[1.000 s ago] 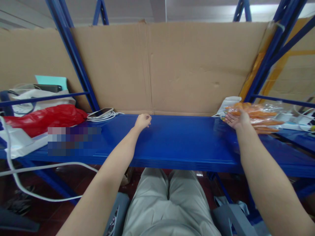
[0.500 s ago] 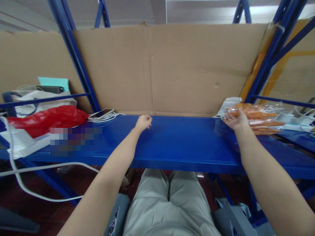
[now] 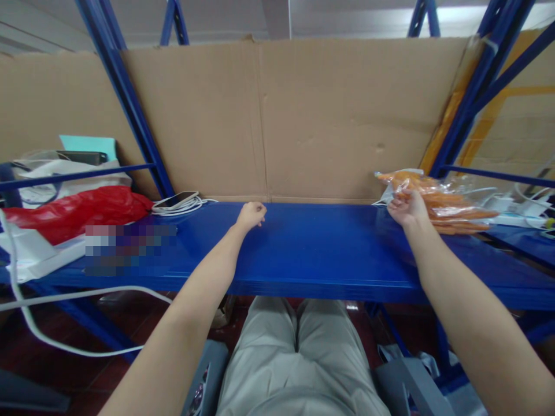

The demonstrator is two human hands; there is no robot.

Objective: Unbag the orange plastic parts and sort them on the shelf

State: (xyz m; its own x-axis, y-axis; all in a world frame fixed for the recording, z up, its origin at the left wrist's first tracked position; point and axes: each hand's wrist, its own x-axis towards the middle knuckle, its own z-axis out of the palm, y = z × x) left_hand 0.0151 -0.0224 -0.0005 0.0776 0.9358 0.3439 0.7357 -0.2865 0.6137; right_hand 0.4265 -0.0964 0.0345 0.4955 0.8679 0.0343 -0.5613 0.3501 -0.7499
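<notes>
A clear plastic bag of orange carrots [image 3: 442, 199] lies at the right end of the blue metal shelf [image 3: 312, 248]. My right hand [image 3: 405, 208] is closed on the bag's left end, which is raised a little off the shelf. Near the back middle of the shelf my left hand [image 3: 250, 215] rests as a loose fist with nothing in it. A cardboard sheet [image 3: 303, 121] forms the wall behind the shelf.
A phone on coiled white cable [image 3: 180, 201] lies at the back left. Further left are a red plastic bag [image 3: 82, 211], white bags and a white cable [image 3: 43, 312] hanging below the shelf. Blue rack posts [image 3: 130, 104] rise at both sides. White items [image 3: 507, 211] sit behind the carrots.
My right hand has closed on the carrot bag and drawn its left end up and leftward. My left hand has stayed in place.
</notes>
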